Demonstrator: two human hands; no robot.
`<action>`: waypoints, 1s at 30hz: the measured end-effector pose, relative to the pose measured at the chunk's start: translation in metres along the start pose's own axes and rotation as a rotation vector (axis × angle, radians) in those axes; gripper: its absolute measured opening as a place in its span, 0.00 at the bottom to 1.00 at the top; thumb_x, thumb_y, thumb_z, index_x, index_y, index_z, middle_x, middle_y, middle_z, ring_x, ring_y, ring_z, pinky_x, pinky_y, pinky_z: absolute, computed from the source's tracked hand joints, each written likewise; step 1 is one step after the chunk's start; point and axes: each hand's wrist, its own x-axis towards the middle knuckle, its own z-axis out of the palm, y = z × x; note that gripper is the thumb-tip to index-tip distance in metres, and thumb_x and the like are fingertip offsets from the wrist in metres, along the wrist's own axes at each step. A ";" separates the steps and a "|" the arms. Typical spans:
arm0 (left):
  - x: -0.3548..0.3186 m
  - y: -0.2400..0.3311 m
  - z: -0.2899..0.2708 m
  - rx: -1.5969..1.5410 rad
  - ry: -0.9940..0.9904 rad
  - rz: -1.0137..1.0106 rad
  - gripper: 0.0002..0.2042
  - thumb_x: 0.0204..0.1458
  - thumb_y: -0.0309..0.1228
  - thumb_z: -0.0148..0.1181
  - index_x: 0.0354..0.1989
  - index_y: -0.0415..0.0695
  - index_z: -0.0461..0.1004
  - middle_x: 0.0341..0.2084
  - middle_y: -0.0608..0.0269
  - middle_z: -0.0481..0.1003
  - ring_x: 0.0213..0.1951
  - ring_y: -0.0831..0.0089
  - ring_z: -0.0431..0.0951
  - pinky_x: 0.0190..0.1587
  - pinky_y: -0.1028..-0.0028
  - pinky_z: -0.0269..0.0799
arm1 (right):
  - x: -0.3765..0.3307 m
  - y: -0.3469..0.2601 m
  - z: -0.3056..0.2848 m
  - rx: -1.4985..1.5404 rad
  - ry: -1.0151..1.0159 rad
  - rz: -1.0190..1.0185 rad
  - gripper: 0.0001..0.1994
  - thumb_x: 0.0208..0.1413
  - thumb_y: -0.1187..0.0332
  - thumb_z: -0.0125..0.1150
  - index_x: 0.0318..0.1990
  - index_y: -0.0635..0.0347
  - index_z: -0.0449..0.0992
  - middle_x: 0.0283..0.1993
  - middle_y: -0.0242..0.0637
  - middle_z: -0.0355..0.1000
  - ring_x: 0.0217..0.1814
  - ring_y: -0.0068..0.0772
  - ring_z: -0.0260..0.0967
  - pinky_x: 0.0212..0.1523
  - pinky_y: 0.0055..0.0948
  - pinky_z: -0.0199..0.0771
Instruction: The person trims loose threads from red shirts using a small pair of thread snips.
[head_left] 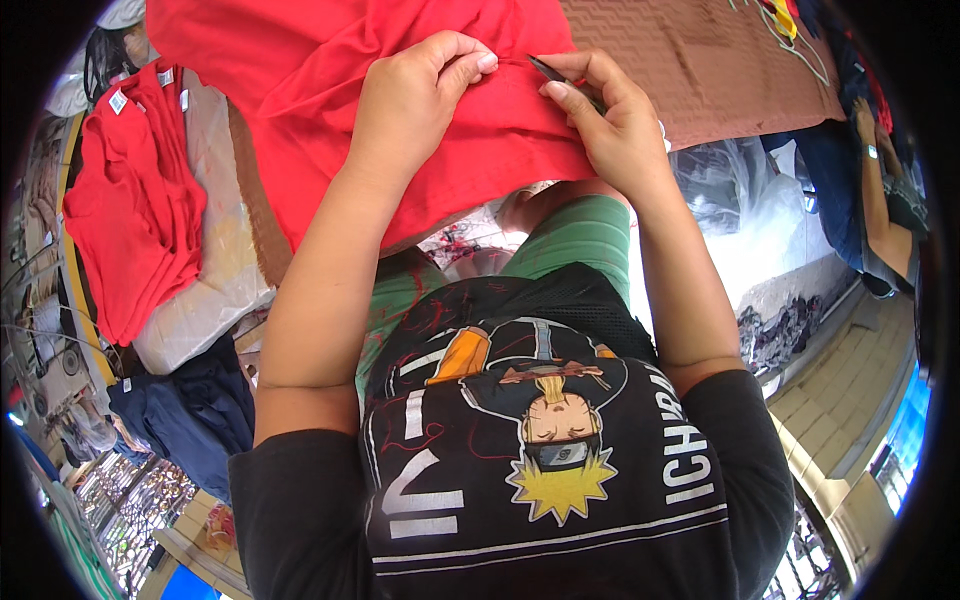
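A red garment (330,60) lies spread over the table in front of me. My left hand (415,95) pinches a fold of the red cloth near its upper edge. My right hand (610,120) holds a small dark pointed tool (555,72), like thread snips, its tip touching the same fold right beside my left fingertips. Both forearms come up from my black printed shirt at the bottom.
A stack of red garments (130,200) lies on a pale cushion at the left, with dark blue clothes (190,420) below it. Brown patterned cloth (700,60) covers the table at the upper right. Another person's arm (885,200) shows at the right edge.
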 end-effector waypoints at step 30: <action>-0.006 0.006 -0.001 -0.011 -0.086 -0.110 0.08 0.58 0.29 0.57 0.39 0.36 0.76 0.30 0.66 0.79 0.35 0.83 0.75 0.41 0.81 0.72 | -0.013 -0.027 0.004 -0.399 -0.033 -0.320 0.07 0.51 0.71 0.59 0.39 0.56 0.75 0.37 0.38 0.72 0.37 0.45 0.73 0.36 0.39 0.73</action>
